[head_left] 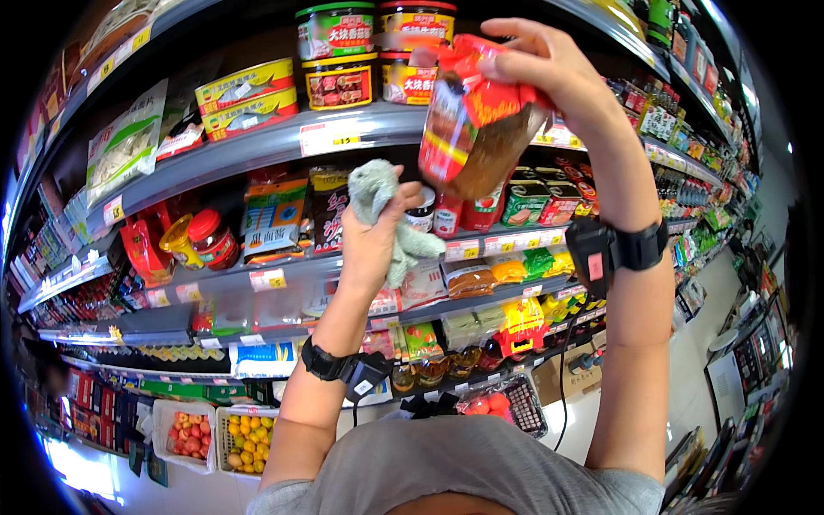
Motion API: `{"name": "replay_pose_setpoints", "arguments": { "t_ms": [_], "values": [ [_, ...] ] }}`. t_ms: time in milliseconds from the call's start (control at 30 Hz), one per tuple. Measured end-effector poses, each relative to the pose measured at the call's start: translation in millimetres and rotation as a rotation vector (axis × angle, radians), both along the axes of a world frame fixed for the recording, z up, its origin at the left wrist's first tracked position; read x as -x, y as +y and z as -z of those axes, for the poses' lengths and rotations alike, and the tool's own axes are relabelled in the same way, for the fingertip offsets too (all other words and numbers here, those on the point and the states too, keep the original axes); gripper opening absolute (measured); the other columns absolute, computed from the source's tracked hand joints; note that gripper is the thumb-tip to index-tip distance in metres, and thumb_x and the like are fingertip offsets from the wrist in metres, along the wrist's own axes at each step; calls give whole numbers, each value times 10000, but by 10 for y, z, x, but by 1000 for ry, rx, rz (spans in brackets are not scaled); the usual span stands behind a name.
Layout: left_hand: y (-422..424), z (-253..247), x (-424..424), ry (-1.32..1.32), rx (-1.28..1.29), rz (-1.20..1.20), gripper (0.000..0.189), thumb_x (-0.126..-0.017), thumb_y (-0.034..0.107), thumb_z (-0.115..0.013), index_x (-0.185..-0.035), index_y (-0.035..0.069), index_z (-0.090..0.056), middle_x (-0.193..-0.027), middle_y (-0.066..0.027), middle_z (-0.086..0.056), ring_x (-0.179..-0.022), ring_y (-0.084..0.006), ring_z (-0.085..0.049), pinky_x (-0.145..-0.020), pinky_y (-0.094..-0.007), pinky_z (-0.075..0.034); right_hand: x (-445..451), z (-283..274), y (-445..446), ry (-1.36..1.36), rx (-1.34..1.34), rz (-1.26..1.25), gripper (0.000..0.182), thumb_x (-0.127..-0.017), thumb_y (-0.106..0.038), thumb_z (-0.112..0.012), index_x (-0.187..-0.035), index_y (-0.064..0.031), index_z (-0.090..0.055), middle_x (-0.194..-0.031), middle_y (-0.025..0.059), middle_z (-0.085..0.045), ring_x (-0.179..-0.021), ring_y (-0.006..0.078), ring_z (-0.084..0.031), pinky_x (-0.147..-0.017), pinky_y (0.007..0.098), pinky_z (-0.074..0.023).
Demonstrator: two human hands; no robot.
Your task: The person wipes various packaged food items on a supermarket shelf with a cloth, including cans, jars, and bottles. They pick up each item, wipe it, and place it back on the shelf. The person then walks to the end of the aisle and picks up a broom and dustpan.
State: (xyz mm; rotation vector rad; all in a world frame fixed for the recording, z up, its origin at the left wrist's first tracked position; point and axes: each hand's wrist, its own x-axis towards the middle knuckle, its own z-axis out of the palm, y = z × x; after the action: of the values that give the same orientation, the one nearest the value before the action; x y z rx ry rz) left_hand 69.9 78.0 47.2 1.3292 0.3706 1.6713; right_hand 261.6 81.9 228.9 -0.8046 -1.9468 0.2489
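Note:
A pale green cloth (371, 187) is bunched in my left hand (380, 235), with its loose end hanging below the fingers. My right hand (541, 67) grips the red top of a clear plastic package with brown contents (492, 151), lifted in front of the upper shelf. The package is tilted and slightly blurred. Behind it, stacked tubs with red, yellow and green lids (339, 80) are partly covered. Beneath the package stand a red bottle (446, 215) and a dark-lidded jar (421, 211), close to my left fingers.
Fish tins in yellow-red boxes (248, 106) stand left on the upper shelf (257, 154). A red-lidded jar (212, 238) and noodle packs (275, 215) fill the shelf below. Crates of apples (183, 438) and citrus fruit (248, 444) are on the floor, with a cardboard box (566, 376) to the right.

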Motion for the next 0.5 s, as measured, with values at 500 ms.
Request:
{"name": "replay_pose_setpoints", "arguments": {
  "t_ms": [500],
  "values": [
    [-5,197,149,49,97,-106,581,-851,381,-547,-1241,-9,-362,-1049,-191,-562,-945,-237,-581,-660,-311,-531,-467,-588,910,-80,-296,405,823,-577,-439,-741,-1205,9,-454,-961,174,-545,-879,232,-561,-800,306,-434]
  ]
}}
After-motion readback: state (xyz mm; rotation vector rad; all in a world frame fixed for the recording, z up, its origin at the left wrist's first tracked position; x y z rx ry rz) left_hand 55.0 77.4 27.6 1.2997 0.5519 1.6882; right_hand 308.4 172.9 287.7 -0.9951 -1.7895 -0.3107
